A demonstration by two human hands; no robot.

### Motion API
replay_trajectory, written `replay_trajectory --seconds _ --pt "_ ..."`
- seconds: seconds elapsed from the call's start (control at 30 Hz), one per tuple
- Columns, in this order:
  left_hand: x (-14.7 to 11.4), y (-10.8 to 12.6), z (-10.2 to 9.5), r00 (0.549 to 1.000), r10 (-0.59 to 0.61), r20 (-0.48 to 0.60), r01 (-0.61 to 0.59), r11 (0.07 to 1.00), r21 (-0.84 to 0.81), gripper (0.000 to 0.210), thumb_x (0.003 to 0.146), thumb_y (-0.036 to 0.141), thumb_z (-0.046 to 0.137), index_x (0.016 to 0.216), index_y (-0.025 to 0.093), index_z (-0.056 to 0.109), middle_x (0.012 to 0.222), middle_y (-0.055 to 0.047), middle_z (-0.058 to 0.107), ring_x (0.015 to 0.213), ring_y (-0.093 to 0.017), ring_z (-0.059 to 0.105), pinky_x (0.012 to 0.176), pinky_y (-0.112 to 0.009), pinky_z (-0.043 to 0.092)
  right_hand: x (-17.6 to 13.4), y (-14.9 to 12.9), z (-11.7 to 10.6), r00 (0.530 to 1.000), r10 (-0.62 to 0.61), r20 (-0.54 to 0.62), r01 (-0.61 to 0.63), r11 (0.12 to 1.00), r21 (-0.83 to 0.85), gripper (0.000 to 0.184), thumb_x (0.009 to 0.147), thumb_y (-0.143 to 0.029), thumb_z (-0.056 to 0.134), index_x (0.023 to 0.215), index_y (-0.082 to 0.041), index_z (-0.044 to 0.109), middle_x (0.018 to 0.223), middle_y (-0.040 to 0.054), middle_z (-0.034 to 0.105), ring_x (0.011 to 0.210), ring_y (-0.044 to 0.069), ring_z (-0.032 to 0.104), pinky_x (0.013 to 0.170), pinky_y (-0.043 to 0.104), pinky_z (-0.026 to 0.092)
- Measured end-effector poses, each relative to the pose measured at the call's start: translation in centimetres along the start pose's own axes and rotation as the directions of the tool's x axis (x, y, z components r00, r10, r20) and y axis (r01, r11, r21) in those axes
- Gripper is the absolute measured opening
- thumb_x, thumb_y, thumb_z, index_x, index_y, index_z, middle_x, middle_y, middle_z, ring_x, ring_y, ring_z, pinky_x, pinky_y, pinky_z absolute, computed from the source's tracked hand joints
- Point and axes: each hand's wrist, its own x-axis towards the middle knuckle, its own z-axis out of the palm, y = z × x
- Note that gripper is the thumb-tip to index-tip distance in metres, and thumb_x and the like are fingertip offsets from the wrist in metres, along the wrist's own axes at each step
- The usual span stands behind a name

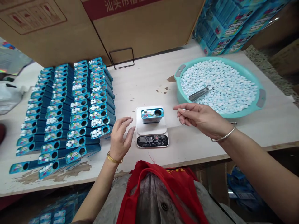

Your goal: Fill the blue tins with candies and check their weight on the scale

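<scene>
The right grip (202, 118) is pinched on what seems a candy (182, 109), the left grip (121, 135) is held spread beside the scale (150, 130) carrying the tin (151, 119), whose reading could be skewed if brushed by fingers.

The top edge cuts off the cardboard box (149, 32) and the stacked blue packs (225, 28); the left edge cuts the white bag (9, 97). Below the desk (144, 81), more blue packets (59, 214) blur. What, if anything, the right hand (202, 116) pinches is too small to tell.
</scene>
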Motion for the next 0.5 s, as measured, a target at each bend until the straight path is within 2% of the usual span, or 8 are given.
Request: replay_trajectory --seconds 0.3,0.4,0.5 --pt "0.5 0.1 0.4 0.998 0.062 0.006 -0.062 0.998 0.002 0.026 0.093 0.020 0.054 0.119 0.022 0.057 0.114 -0.010 0.062 0.108 -0.020 0.060 0.092 -0.040 0.052 1.5 -2.6 3.2 0.979 -0.122 0.161 0.162 0.951 -0.264 0.020 0.083 -0.037 0.065 0.093 -0.020 0.070 0.052 -0.0034 0.052 0.052 0.012 0.049 0.053 0.028 0.040" --pt "1.2 0.2 0.8 0.991 0.135 0.024 -0.136 0.988 0.073 0.034 0.091 0.023 0.057 0.125 0.021 0.055 0.123 -0.014 0.059 0.116 -0.024 0.056 0.097 -0.044 0.048 1.7 -3.1 3.5 0.978 -0.129 0.164 0.175 0.937 -0.302 0.017 0.086 -0.031 0.061 0.094 -0.019 0.068 0.051 -0.0042 0.051 0.051 0.012 0.049 0.053 0.027 0.040" --pt "2.1 0.4 1.7 0.982 0.173 0.079 -0.184 0.969 0.165 0.040 0.091 0.030 0.057 0.130 0.021 0.052 0.136 -0.016 0.053 0.129 -0.029 0.047 0.107 -0.051 0.039 1.8 -3.2 3.7 0.980 -0.119 0.160 0.171 0.914 -0.368 0.018 0.089 -0.026 0.053 0.096 -0.016 0.067 0.050 -0.0050 0.049 0.049 0.011 0.048 0.050 0.025 0.037"
